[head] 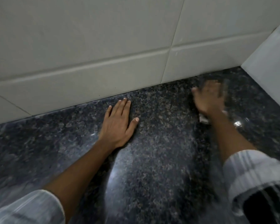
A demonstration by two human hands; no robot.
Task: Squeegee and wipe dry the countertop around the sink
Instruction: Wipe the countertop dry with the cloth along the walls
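A dark speckled granite countertop (160,159) fills the lower half of the view, glossy with light reflections. My left hand (118,123) lies flat on it, palm down, fingers together and pointing at the wall, holding nothing. My right hand (208,97) is blurred by motion near the back right corner, palm down with fingers spread. A small pale scrap (204,119), perhaps a cloth or a squeegee part, shows under its wrist; whether the hand grips it is unclear. No sink is in view.
A pale tiled wall (87,46) runs along the back edge of the counter. A second tiled wall (271,62) closes the right side, forming a corner. Striped rolled-up sleeves cover both forearms low in the view.
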